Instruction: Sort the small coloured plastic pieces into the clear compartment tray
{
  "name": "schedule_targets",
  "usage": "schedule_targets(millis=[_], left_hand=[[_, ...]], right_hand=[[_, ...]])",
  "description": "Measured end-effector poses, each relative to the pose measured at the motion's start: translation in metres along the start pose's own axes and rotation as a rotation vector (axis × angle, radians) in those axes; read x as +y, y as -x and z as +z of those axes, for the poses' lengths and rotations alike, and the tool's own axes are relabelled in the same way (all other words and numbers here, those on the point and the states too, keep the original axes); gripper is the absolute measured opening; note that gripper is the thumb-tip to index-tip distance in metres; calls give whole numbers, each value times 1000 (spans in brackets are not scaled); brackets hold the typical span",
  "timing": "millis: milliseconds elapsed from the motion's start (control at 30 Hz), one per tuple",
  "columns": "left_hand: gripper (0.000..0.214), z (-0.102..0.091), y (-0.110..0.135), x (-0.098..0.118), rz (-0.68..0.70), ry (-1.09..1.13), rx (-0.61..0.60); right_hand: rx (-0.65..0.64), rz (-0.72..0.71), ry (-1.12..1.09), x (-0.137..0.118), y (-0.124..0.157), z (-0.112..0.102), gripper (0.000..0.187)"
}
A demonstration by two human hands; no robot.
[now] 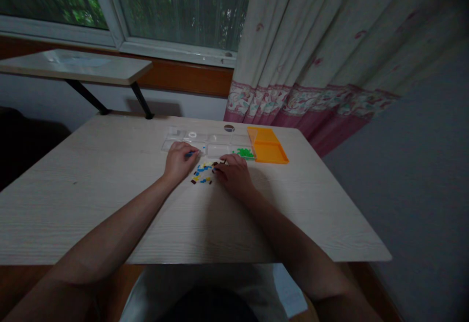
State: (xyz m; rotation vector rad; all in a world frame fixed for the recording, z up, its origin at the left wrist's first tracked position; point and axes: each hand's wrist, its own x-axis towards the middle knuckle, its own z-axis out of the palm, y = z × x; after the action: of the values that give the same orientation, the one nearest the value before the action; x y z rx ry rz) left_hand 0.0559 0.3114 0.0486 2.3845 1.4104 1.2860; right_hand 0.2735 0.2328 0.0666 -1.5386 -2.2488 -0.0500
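Observation:
A small heap of tiny coloured pieces point(202, 172), blue, yellow and dark, lies on the pale wooden table point(110, 190). My left hand point(178, 160) is curled just left of the heap, its fingertips pinching a small blue piece at the edge of a clear compartment box point(205, 142). My right hand point(233, 173) rests right of the heap, fingers bent down onto a dark piece at the heap's edge. One compartment of the clear box holds green pieces point(244, 153).
An orange lid point(267, 150) lies open to the right of the clear box. A small round dark object point(229, 127) sits behind the box. A second table point(76, 65) stands under the window at the back left. A patterned curtain point(322, 58) hangs right.

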Motion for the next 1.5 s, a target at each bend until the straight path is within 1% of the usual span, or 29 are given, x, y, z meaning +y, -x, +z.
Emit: schedule_targets(millis=[167, 633, 800, 1067, 1200, 1333, 1500], left_hand=[[20, 1, 0, -2, 4, -2, -8], [20, 1, 0, -1, -38, -4, -39], [21, 2, 1, -2, -14, 7, -31], [21, 3, 0, -4, -32, -8, -39], [19, 3, 0, -4, -53, -18, -20], [19, 1, 0, -4, -83, -43, 30], [16, 0, 0, -3, -119, -37, 46]], right_hand=[[-16, 1, -1, 1, 0, 1, 23], [-26, -27, 13, 0, -1, 4, 24], [-36, -36, 8, -1, -1, 3, 25], [-19, -42, -11, -1, -2, 5, 24], [-8, -28, -23, 0, -2, 5, 21], [10, -31, -38, 2, -3, 7, 18], [20, 18, -133, 3, -3, 11, 14]])
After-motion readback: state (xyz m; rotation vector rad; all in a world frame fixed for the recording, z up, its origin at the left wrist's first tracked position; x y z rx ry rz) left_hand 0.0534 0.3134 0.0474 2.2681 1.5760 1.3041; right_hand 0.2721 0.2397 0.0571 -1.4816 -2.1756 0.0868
